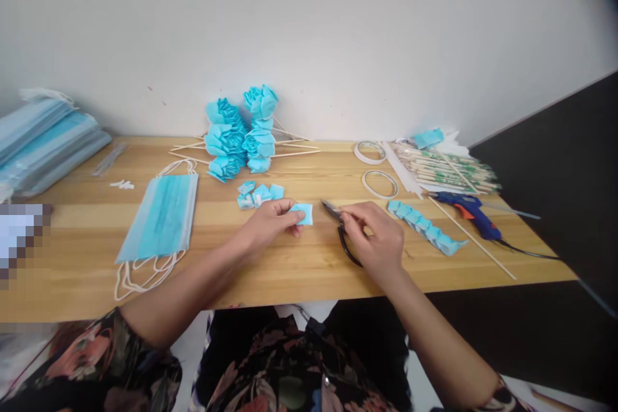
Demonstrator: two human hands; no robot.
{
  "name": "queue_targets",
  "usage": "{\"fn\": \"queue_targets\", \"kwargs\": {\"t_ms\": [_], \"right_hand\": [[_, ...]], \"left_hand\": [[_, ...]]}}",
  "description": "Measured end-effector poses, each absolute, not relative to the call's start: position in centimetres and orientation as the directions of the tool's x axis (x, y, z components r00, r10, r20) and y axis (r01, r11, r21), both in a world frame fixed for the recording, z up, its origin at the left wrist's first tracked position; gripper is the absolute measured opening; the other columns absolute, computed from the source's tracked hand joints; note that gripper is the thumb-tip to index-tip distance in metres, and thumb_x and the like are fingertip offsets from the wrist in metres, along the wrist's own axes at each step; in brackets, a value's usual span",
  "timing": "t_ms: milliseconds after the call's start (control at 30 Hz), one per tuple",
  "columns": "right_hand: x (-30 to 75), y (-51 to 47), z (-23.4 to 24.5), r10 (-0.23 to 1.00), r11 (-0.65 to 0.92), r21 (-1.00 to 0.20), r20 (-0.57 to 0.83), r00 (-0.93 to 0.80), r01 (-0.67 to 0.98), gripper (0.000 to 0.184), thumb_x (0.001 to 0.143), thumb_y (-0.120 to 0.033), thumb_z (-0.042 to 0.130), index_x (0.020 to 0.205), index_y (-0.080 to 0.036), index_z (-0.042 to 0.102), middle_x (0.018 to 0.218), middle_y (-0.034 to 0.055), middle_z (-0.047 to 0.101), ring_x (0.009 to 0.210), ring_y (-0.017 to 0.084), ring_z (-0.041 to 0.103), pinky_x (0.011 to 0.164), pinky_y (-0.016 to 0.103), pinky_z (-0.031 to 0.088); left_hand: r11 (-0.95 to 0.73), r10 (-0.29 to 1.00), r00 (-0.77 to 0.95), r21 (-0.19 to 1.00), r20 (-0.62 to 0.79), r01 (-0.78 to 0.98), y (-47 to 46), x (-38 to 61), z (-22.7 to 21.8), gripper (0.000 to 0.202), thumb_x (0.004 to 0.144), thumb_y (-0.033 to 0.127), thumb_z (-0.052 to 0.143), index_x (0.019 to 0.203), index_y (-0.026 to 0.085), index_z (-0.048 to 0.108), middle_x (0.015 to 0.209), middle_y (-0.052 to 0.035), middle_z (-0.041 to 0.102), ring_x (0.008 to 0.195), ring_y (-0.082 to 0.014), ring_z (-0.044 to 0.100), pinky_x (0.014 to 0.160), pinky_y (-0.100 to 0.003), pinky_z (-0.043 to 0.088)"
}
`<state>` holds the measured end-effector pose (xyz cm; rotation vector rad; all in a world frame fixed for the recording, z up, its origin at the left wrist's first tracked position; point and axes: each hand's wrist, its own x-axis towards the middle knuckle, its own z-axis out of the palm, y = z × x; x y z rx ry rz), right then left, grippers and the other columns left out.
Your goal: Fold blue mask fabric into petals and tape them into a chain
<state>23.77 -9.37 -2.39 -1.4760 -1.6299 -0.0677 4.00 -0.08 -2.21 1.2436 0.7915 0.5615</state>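
Between the thumb and fingers of my left hand [275, 219] is a small folded piece of blue fabric [305, 214], its edge sticking out to the right. My right hand [374, 235] grips a pair of scissors [333, 211] with black handles; the blades point up and left, a short gap away from the fabric. Just behind my left hand lie several cut blue pieces [261, 194]. To the right of my right hand, a strip of overlapping blue petals [425, 226] rests on the wooden table [290, 277].
Blue flowers on sticks [226, 140] are stacked by the wall. Face masks [161, 215] lie left, with a bigger mask pile [48, 141] beyond. Tape rolls [380, 185], wooden sticks [444, 167], a blue glue gun [468, 209] and a loose stick [476, 239] occupy the right side.
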Motion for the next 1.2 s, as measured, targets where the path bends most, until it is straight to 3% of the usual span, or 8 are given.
{"fn": "queue_targets", "kwargs": {"t_ms": [100, 367, 1200], "right_hand": [[22.7, -9.8, -1.9, 0.664, 0.44, -0.368, 0.748, -0.02, 0.819, 0.02, 0.091, -0.015, 0.058, 0.101, -0.025, 0.073, 0.086, 0.0063, 0.073, 0.074, 0.018, 0.066, 0.065, 0.033, 0.051], [22.3, -8.7, -2.5, 0.459, 0.552, -0.068, 0.857, -0.235, 0.831, 0.032, 0.085, -0.008, 0.066, 0.112, -0.024, 0.07, 0.081, 0.0041, 0.07, 0.074, 0.017, 0.065, 0.065, 0.031, 0.055], [21.8, -8.2, -3.2, 0.469, 0.524, -0.017, 0.841, -0.271, 0.852, 0.029, 0.083, -0.006, 0.067, 0.107, -0.022, 0.069, 0.079, 0.0037, 0.068, 0.074, 0.017, 0.063, 0.065, 0.031, 0.054]], "left_hand": [[0.25, 0.726, 0.649, 0.967, -0.225, 0.056, -0.2, 4.0, -2.0, 0.022, 0.074, 0.035, 0.071, 0.068, 0.016, 0.062, 0.063, -0.0011, 0.065, 0.058, -0.0123, 0.058, 0.064, -0.027, 0.046], [0.296, 0.664, 0.695, 0.95, -0.277, 0.096, -0.5, 4.1, -1.7, 0.019, 0.076, 0.031, 0.07, 0.072, 0.014, 0.06, 0.062, 0.0004, 0.064, 0.057, -0.0097, 0.058, 0.064, -0.025, 0.048], [0.271, 0.674, 0.688, 0.956, -0.27, 0.11, -0.5, 4.2, -1.4, 0.016, 0.077, 0.028, 0.068, 0.071, 0.015, 0.06, 0.062, 0.0014, 0.064, 0.057, -0.0092, 0.059, 0.064, -0.024, 0.048]]}}
